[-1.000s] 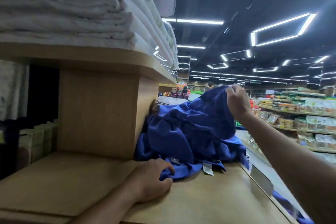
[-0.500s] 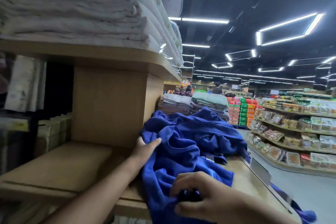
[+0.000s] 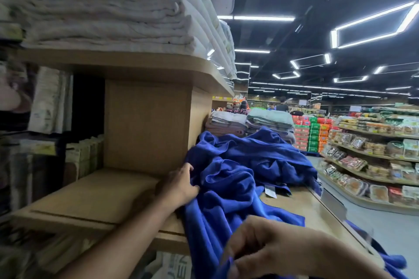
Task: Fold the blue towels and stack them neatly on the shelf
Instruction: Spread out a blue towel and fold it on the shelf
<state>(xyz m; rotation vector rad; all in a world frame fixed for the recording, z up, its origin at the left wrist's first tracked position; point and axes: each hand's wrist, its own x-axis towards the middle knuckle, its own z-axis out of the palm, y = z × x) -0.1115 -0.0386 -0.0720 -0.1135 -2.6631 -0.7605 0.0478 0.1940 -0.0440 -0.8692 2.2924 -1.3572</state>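
A rumpled heap of blue towels lies on the wooden shelf, against its upright panel. One blue towel trails from the heap over the shelf's front edge. My left hand presses on the left side of that towel, fingers curled into the cloth. My right hand, close to the camera at the bottom, is closed on the towel's hanging lower part. A white tag shows beside the heap.
White folded linens fill the shelf above. Grey and green folded towel stacks stand behind the blue heap. More blue cloth hangs off the shelf's right end. An aisle and packaged food racks lie to the right.
My right hand has let go of the heap's top, come down toward me and drawn one towel over the shelf edge. My left hand shifted from the front hem to the towel's left side.
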